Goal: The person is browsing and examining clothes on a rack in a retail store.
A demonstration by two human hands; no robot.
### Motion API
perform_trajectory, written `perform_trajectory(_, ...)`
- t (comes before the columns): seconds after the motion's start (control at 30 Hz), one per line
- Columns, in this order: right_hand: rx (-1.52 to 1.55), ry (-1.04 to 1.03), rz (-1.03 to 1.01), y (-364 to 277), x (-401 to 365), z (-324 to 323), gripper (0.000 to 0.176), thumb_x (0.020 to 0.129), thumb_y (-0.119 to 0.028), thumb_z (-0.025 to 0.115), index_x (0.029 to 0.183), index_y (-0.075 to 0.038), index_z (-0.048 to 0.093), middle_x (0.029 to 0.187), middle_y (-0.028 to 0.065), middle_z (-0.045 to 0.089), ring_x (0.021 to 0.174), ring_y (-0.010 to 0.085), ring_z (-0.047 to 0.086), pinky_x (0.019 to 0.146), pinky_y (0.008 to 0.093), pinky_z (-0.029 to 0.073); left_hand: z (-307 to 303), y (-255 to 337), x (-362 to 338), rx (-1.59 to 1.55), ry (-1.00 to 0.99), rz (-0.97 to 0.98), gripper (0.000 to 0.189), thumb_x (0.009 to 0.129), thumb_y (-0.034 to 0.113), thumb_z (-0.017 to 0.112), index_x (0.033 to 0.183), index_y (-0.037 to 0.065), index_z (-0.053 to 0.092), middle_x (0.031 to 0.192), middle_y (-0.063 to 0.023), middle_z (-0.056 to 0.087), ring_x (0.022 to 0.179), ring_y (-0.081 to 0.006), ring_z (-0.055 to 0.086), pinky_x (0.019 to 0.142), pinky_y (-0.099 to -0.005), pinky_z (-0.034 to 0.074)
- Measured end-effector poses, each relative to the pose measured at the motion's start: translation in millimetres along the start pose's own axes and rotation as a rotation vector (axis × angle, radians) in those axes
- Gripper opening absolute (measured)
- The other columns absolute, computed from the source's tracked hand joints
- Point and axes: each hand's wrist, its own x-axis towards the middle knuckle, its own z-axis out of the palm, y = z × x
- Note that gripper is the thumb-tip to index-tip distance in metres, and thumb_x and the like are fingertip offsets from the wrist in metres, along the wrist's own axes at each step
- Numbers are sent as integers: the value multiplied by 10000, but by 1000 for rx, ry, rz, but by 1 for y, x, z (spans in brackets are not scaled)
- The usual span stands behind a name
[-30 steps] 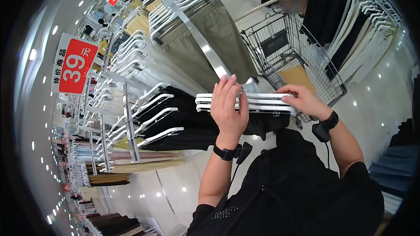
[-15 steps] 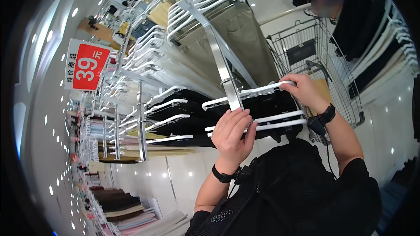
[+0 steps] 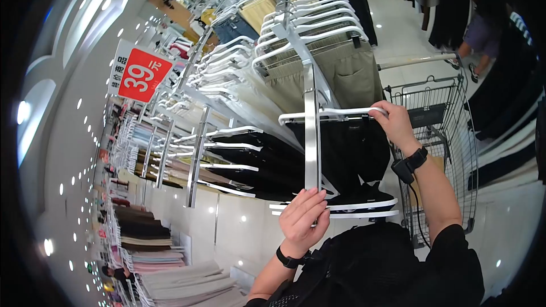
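A polished metal rail (image 3: 311, 136) catches the light, with smooth, white, plastic-looking hangers (image 3: 344, 112) crossing it and a matt black cloth garment (image 3: 352, 150) just to its right. Beyond the rail, khaki trousers (image 3: 357, 74) show soft, creased cloth; to its right stands a metal-wire cart (image 3: 427, 84). Glossy floor (image 3: 227, 227) gleams left of the rail.

Rail (image 3: 310, 136) mid-view, near end at left hand (image 3: 304, 216). Single hanger (image 3: 347, 112) across rail, right hand (image 3: 394, 125) on its right end, garment (image 3: 358, 142) below it. Hanger pair (image 3: 367, 209) at left hand, nearer the body. Trousers row (image 3: 355, 77) behind. Side rack (image 3: 200, 153) and sign (image 3: 145, 74) left. Cart (image 3: 420, 88) right, person (image 3: 483, 37) beyond it.
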Motion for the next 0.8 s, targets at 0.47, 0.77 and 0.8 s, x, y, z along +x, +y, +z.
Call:
perform_trajectory(0.47,35,63,-118,21,2,-24,335,1001,-178,783,1290,-16,735,1210,126,790,1058,242,755,957,344,569,-26,13,-7,-353,-188,-383,383,812,-21,860,1186,56,831,1453,-164,721,1523,-387,534,1220,-480,467)
perform_trajectory(0.77,461,-779,206,-26,-138,-64,404,945,-200,836,1300,-23,757,1222,79,785,1074,172,720,1018,352,563,-38,1,2,-353,-317,-297,412,756,34,922,1152,132,868,1477,-96,717,1533,-373,522,1202,-474,487)
perform_trajectory(0.8,474,-884,223,-33,-144,-64,412,947,-201,840,1308,-21,758,1221,82,788,1066,173,722,1009,347,565,-38,-1,3,-371,-320,-290,409,751,40,928,1145,131,870,1479,-94,716,1536,-373,519,1205,-478,486)
